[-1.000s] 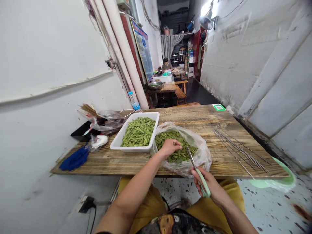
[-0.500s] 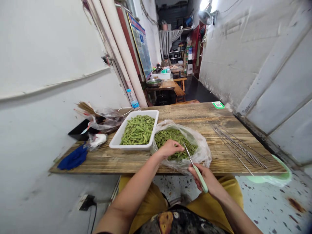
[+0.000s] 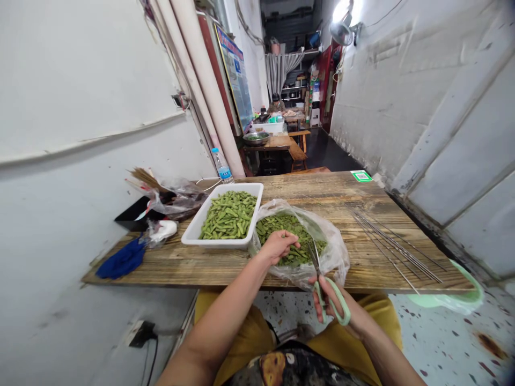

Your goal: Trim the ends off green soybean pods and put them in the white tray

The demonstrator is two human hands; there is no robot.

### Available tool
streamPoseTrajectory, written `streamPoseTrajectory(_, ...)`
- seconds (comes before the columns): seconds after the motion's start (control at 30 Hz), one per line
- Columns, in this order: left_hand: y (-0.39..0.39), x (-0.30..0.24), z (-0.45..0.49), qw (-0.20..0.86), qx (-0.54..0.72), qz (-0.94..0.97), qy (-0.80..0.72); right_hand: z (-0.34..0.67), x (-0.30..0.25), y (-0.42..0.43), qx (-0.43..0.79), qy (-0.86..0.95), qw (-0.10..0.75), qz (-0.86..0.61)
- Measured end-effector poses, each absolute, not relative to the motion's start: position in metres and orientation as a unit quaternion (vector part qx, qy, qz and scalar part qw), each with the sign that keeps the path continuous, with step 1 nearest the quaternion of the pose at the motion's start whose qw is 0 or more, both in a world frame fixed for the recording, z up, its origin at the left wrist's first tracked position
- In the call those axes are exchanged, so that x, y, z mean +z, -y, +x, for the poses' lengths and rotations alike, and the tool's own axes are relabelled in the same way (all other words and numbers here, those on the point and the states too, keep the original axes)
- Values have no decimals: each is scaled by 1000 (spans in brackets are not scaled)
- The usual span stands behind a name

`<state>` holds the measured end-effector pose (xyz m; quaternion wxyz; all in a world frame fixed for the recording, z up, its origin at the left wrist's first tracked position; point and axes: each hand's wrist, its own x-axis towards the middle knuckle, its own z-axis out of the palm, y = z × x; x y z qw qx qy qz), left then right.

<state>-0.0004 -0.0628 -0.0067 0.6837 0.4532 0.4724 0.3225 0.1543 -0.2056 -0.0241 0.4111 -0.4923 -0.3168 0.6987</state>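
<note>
My left hand (image 3: 277, 245) reaches into a clear plastic bag (image 3: 336, 252) of green bean pods (image 3: 287, 228) and pinches one pod. My right hand (image 3: 340, 308) grips the green handles of a pair of scissors (image 3: 322, 279) at the table's front edge, with the blades pointing up toward the pod and slightly apart. A white tray (image 3: 193, 235) filled with green pods stands just left of the bag on the wooden table (image 3: 362, 209).
Several metal skewers (image 3: 392, 246) lie on the table's right. A blue cloth (image 3: 123, 260), a crumpled bag (image 3: 177, 198), a black box and a water bottle (image 3: 221, 166) sit at the left. A green basin (image 3: 462, 297) is on the floor at right. A person sits far back.
My left hand has closed on a pod in the bag. My right hand has swung the scissors upright and spread the handles, bringing the blades close to the left hand.
</note>
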Motion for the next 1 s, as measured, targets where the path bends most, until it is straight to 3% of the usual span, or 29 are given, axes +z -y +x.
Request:
streamPoseTrajectory(0.4, 92, -4, 19, 594, 344, 518, -511, 149, -27, 195, 652, 397, 415, -494)
streamPoseTrajectory(0.8, 69, -10, 1, 690, 361, 428, -460, 161, -34, 201, 664, 350, 427, -505)
streamPoseTrajectory(1.0, 53, -14, 3, 663, 267, 486, -503, 170, -34, 210, 702, 307, 430, -477)
